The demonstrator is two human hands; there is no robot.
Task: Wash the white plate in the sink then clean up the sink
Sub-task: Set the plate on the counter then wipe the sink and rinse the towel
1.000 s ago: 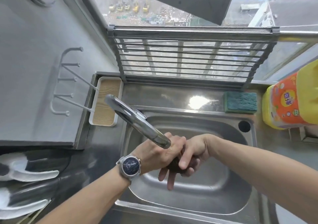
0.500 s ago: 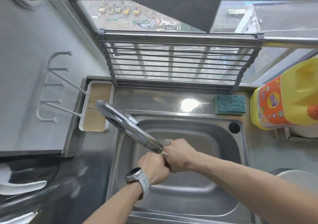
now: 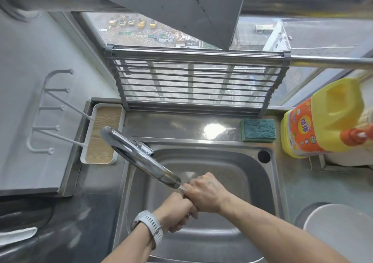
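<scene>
Left hand (image 3: 177, 210), curled loosely, sits under the faucet (image 3: 141, 159) spout over the sink (image 3: 252, 182). Right hand (image 3: 205, 194) lies across it, fingers wrapped over the left knuckles; neither visibly holds an object. White plate (image 3: 339, 228) rests on the worktop, well right of the basin, nearer the right arm.

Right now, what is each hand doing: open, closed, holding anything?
Left hand: curled under the faucet, contents cannot be told.
Right hand: closed over the left hand.
</scene>
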